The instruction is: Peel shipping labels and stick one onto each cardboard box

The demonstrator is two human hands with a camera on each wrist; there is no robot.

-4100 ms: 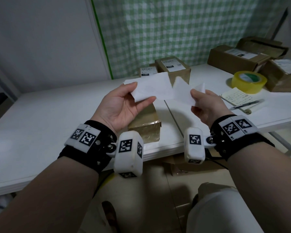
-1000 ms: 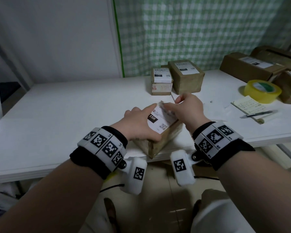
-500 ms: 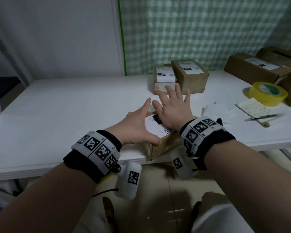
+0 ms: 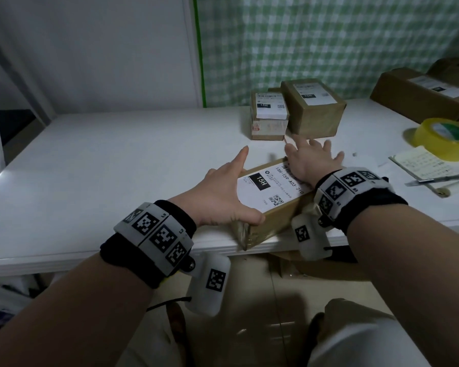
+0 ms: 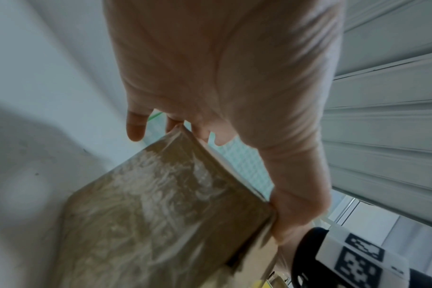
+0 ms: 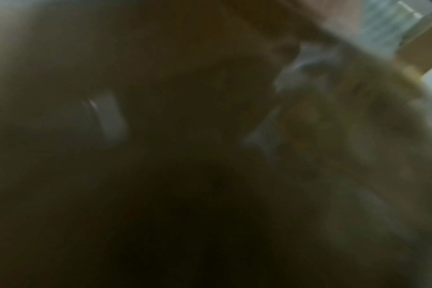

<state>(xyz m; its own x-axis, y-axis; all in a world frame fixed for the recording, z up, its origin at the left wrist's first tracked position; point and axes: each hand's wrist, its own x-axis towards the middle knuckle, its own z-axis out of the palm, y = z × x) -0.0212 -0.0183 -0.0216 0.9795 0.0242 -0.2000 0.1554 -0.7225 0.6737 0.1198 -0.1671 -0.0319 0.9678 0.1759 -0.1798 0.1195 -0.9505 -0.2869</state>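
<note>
Right hand (image 4: pixel 311 162) slid forward, flat on label (image 4: pixel 265 193), fingers spread; left hand (image 4: pixel 223 194) flat, bracing box (image 4: pixel 276 222)

Box (image 4: pixel 273 221) at near edge of table (image 4: pixel 104 160); tape roll (image 4: pixel 444 139) far right.

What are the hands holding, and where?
Nothing is gripped. The left hand braces the box along its left side; the right hand presses flat on its label.

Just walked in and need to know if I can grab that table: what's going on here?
A person is labelling cardboard boxes. Their left hand braces the near box at the table edge while the right hand, fingers spread flat, presses a white shipping label onto its top. Two labelled boxes stand behind.
</note>
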